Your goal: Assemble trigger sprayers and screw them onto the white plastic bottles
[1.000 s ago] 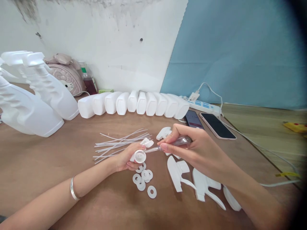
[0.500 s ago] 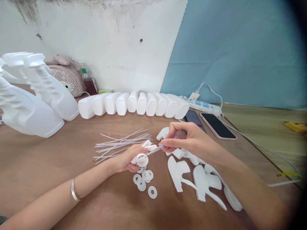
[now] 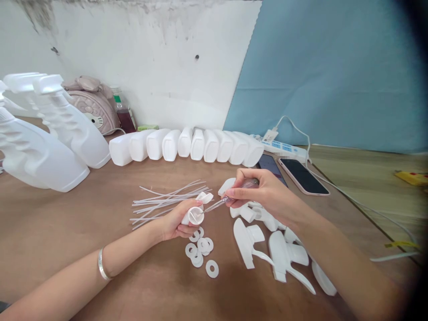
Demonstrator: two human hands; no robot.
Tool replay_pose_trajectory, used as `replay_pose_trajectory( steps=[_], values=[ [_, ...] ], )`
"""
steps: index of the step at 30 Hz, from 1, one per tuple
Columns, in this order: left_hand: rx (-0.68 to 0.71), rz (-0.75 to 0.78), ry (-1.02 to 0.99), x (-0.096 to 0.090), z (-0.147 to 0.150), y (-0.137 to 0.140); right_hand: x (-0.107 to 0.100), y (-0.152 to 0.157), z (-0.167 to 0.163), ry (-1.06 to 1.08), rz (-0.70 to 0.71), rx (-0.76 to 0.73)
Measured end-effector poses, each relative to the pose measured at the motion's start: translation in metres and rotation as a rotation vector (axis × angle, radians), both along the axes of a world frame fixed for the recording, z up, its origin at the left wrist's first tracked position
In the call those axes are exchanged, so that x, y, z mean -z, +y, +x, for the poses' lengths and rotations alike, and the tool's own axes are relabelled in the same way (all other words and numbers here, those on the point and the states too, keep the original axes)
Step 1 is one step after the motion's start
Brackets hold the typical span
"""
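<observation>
Brown tabletop [image 3: 160, 290] spreads nearest, its right edge slanting past the right forearm [image 3: 334, 249], which loose sprayers [image 3: 243, 243] crowd. Just beyond white rings [image 3: 199, 262], the left hand [image 3: 182, 220] grips a spray head [image 3: 195, 216]; the right hand [image 3: 267, 191] pinches a clear-handled tool [image 3: 217, 204], tip at the head's mouth. Farther lie thin tubes [image 3: 179, 196], then 10 bottles [image 3: 197, 146] barring the back.

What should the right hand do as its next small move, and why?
Probably the right hand should gently push the slim clear-handled tool slightly deeper, to flatten the thin white piece. The tip is at the round opening of the white plastic spray head, where this piece seems tilted, though it is too small to be sure; the left hand holds the head.
</observation>
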State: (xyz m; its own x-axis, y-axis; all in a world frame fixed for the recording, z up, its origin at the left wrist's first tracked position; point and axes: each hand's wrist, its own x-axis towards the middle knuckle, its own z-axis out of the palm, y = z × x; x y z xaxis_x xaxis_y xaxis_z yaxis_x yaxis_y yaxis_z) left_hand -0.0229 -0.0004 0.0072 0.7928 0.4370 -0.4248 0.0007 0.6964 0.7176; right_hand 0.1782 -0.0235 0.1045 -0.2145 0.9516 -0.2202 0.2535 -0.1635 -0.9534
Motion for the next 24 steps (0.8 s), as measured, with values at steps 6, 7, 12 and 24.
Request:
replay_pose_trajectory(
  steps=[6, 7, 12, 24],
  values=[
    [-0.024, -0.037, -0.038, 0.005, -0.001, 0.001, 0.004, 0.000, -0.005, 0.061, -0.014, -0.004],
    [-0.024, -0.041, -0.040, 0.006, -0.001, 0.002, 0.006, 0.001, -0.005, 0.081, -0.025, -0.008],
    [-0.031, -0.088, -0.084, 0.010, -0.001, 0.004, 0.024, 0.012, -0.003, 0.218, -0.124, 0.005],
    [-0.160, -0.145, -0.136, 0.009, -0.001, 0.005, 0.024, 0.012, -0.005, 0.129, -0.192, -0.073]
  ],
)
